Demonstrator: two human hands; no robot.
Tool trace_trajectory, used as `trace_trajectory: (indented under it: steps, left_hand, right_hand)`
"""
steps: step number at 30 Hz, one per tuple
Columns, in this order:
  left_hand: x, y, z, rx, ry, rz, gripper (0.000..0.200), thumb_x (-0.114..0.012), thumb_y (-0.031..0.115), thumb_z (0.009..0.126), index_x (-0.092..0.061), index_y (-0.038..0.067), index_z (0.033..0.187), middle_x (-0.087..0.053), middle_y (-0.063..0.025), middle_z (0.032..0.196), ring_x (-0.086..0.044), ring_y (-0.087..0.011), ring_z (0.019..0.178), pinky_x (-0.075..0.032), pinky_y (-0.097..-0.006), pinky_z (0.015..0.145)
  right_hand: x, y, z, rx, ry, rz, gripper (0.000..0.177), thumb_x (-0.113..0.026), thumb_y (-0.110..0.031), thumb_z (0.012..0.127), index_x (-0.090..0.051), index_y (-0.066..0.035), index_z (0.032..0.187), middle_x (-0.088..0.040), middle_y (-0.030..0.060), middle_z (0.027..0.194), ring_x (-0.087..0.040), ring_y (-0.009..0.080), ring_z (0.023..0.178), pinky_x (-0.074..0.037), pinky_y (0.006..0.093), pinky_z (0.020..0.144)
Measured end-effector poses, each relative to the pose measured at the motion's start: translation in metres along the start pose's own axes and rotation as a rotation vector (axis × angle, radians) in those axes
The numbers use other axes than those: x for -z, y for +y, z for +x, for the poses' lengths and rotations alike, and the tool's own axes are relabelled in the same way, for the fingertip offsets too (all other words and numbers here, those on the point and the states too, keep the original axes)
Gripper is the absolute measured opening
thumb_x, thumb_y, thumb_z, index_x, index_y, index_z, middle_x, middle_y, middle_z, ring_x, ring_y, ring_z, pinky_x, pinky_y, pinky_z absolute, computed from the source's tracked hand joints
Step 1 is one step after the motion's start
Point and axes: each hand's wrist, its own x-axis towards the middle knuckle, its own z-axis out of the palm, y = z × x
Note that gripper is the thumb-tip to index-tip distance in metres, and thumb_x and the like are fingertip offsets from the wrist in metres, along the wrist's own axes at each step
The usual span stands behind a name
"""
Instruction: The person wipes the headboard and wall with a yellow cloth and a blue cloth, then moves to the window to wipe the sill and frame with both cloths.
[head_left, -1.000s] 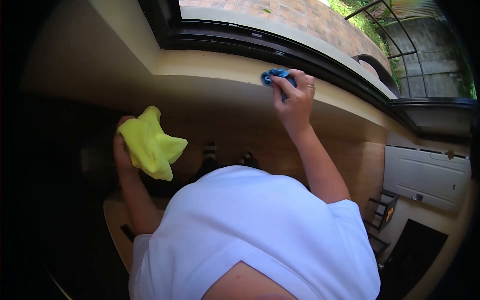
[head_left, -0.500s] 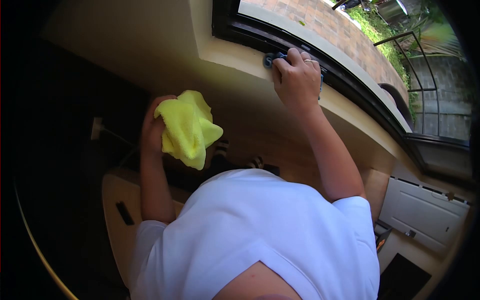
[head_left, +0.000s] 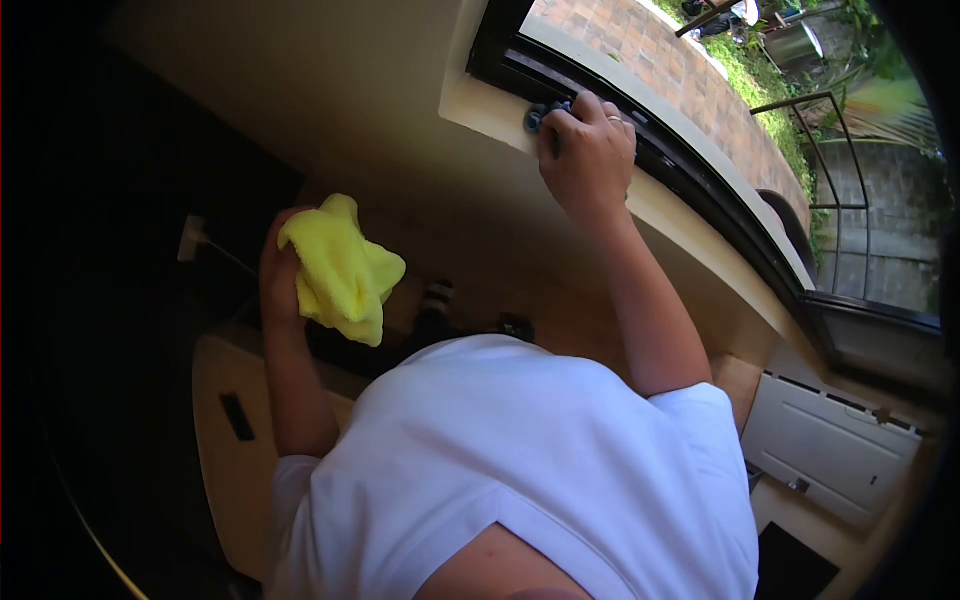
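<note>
My right hand (head_left: 590, 155) is closed over a bunched, dark blue patterned cloth (head_left: 538, 117). It presses the cloth down where the pale window sill (head_left: 488, 110) meets the black window frame (head_left: 690, 185). Part of the cloth is hidden under my palm and fingers. Lower and to the left, my left hand (head_left: 281, 268) grips a fluffy yellow cloth (head_left: 342, 272), which hangs in loose folds away from the wall. Most of that hand's fingers are behind the yellow cloth.
A wooden piece of furniture (head_left: 225, 475) with a dark slot stands at lower left, below a wall socket (head_left: 192, 238) with a cable. A white panel (head_left: 830, 445) is at right. Outside the window lie brick paving (head_left: 640, 50) and a metal railing (head_left: 840, 150).
My right hand has slid with the blue cloth along the sill toward its left corner. My left hand and the yellow cloth have shifted left in view. The camera view has moved slightly.
</note>
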Motion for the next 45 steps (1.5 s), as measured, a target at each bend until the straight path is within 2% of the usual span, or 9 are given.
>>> trace_trajectory:
  steps: [11, 20, 30, 33, 36, 37, 40, 43, 45]
  left_hand:
    - [0.02, 0.001, 0.008, -0.008, -0.04, -0.021, 0.033, -0.053, 0.026, 0.083, -0.053, 0.001, 0.105, -0.057, -0.0099, 0.099, -0.058, -0.0184, 0.089, -0.048, -0.0315, 0.077]
    - [0.007, 0.007, 0.025, 0.057, -0.126, -0.007, 0.031, -0.05, 0.019, 0.083, -0.052, 0.002, 0.108, -0.057, -0.0101, 0.1, -0.057, -0.0185, 0.091, -0.047, -0.0312, 0.08]
    - [-0.008, -0.006, 0.045, 0.062, -0.188, 0.022, 0.044, -0.053, 0.036, 0.083, -0.051, 0.001, 0.111, -0.054, -0.0114, 0.103, -0.055, -0.0214, 0.096, -0.045, -0.0348, 0.083]
    - [-0.012, -0.011, 0.056, 0.079, -0.179, 0.013, 0.041, -0.055, 0.034, 0.084, -0.05, 0.003, 0.11, -0.052, -0.0097, 0.106, -0.053, -0.0211, 0.098, -0.045, -0.0347, 0.083]
    - [0.01, -0.034, 0.078, 0.149, -0.28, -0.3, 0.037, -0.056, 0.033, 0.083, -0.051, 0.004, 0.107, -0.052, -0.0082, 0.104, -0.051, -0.0211, 0.096, -0.043, -0.0345, 0.084]
    - [-0.002, -0.032, 0.077, -0.021, -0.403, -0.337, 0.035, -0.058, 0.032, 0.083, -0.052, 0.005, 0.105, -0.051, -0.0068, 0.103, -0.047, -0.0206, 0.097, -0.04, -0.0342, 0.085]
    - [0.004, -0.031, 0.083, -0.04, -0.414, -0.336, 0.036, -0.058, 0.033, 0.083, -0.052, 0.005, 0.105, -0.05, -0.0057, 0.102, -0.043, -0.0199, 0.099, -0.038, -0.0335, 0.086]
    - [0.024, -0.042, 0.084, -0.039, -0.189, -0.072, 0.042, -0.048, 0.03, 0.09, -0.043, 0.004, 0.122, -0.046, -0.0122, 0.122, -0.043, -0.0255, 0.114, -0.033, -0.0403, 0.098]
    - [0.004, -0.027, 0.081, -0.086, -0.297, 0.143, 0.042, -0.044, 0.028, 0.093, -0.04, 0.004, 0.127, -0.044, -0.0136, 0.128, -0.042, -0.0264, 0.119, -0.032, -0.0416, 0.101]
  right_hand:
    - [-0.002, -0.008, 0.009, 0.032, -0.046, -0.111, 0.003, -0.062, -0.015, 0.068, -0.061, -0.012, 0.066, -0.051, 0.0028, 0.08, -0.052, 0.0228, 0.081, -0.036, 0.036, 0.069]
    - [-0.022, -0.045, 0.032, 0.141, -0.035, 0.104, 0.008, -0.063, -0.019, 0.07, -0.062, -0.013, 0.064, -0.05, 0.0033, 0.079, -0.053, 0.0225, 0.081, -0.039, 0.0362, 0.07]
    - [-0.02, -0.047, 0.019, 0.115, 0.089, 0.053, 0.004, -0.058, -0.015, 0.064, -0.061, -0.013, 0.062, -0.049, 0.0029, 0.082, -0.051, 0.0217, 0.084, -0.037, 0.0343, 0.071]
    - [-0.003, -0.003, -0.013, -0.112, 0.118, -0.008, 0.002, -0.064, -0.017, 0.068, -0.065, -0.015, 0.069, -0.049, 0.0022, 0.083, -0.05, 0.0215, 0.082, -0.037, 0.0346, 0.07]
    - [0.028, 0.059, -0.071, -0.329, 0.201, -0.119, 0.003, -0.066, -0.018, 0.07, -0.066, -0.017, 0.072, -0.051, 0.0031, 0.084, -0.05, 0.0237, 0.084, -0.037, 0.0374, 0.072]
    - [0.039, 0.081, -0.094, -0.404, 0.225, -0.212, 0.007, -0.068, -0.019, 0.07, -0.069, -0.02, 0.076, -0.051, 0.0012, 0.085, -0.049, 0.0231, 0.084, -0.037, 0.0381, 0.071]
    - [0.073, 0.147, -0.151, -0.719, 0.2, -0.454, 0.007, -0.067, -0.02, 0.073, -0.07, -0.021, 0.08, -0.053, 0.0006, 0.088, -0.05, 0.0239, 0.087, -0.037, 0.0394, 0.073]
    - [0.078, 0.154, -0.158, -0.773, 0.213, -0.472, 0.008, -0.066, -0.02, 0.073, -0.07, -0.02, 0.079, -0.053, 0.0017, 0.09, -0.05, 0.0252, 0.087, -0.037, 0.041, 0.074]
    - [0.062, 0.104, -0.12, -0.692, 0.227, -0.344, 0.004, -0.066, -0.019, 0.071, -0.068, -0.018, 0.074, -0.052, 0.002, 0.091, -0.049, 0.0258, 0.087, -0.037, 0.0411, 0.075]
